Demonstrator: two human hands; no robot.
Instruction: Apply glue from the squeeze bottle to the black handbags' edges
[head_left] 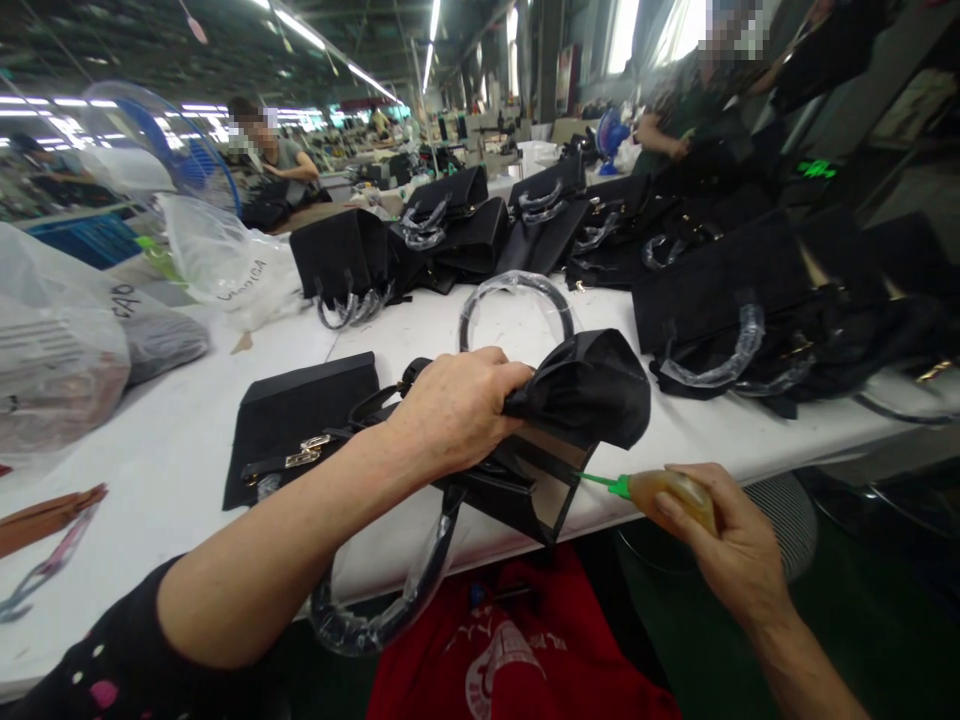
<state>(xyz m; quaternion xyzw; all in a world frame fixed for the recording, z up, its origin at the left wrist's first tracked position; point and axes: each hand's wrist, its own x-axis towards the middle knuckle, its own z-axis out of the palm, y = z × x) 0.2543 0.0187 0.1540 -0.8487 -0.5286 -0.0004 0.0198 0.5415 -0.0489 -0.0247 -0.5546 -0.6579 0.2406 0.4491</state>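
Note:
My left hand [457,410] is closed around the folded flap of a black handbag [581,395] held at the near edge of the white table [150,470]. The bag's plastic-wrapped handles loop above it and hang below the table edge. My right hand [724,545] grips a small amber squeeze bottle [667,492] with a green nozzle. The nozzle tip touches the bag's lower edge. A second black handbag [300,425] with a gold clasp lies flat just left of my left hand.
Several more black handbags [450,235] with wrapped handles crowd the far and right parts of the table. Clear plastic bags [60,340] sit at the left. A red garment [517,640] lies below the table edge. Other people work at the back.

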